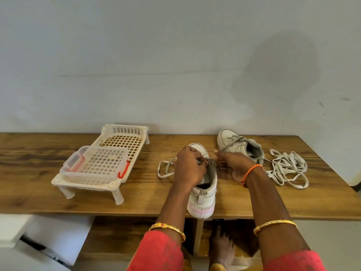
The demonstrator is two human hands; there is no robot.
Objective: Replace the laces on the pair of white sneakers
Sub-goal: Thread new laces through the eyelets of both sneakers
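Note:
A white sneaker (205, 194) with a pink sole stripe stands near the table's front edge, heel toward me. My left hand (190, 167) curls over its eyelet area and pinches the lace there. My right hand (234, 165) pinches a thin lace end just right of the tongue. A loose loop of white lace (166, 169) trails left of the shoe. The second white sneaker (240, 145), laced in grey, sits behind to the right. A tangled pile of white laces (287, 169) lies further right.
A white plastic rack (119, 153) stands on the wooden table (136, 198) at the left, with a clear box with red clips (95, 165) on it. A wall runs behind the table. My bare foot (221, 249) shows below the table edge.

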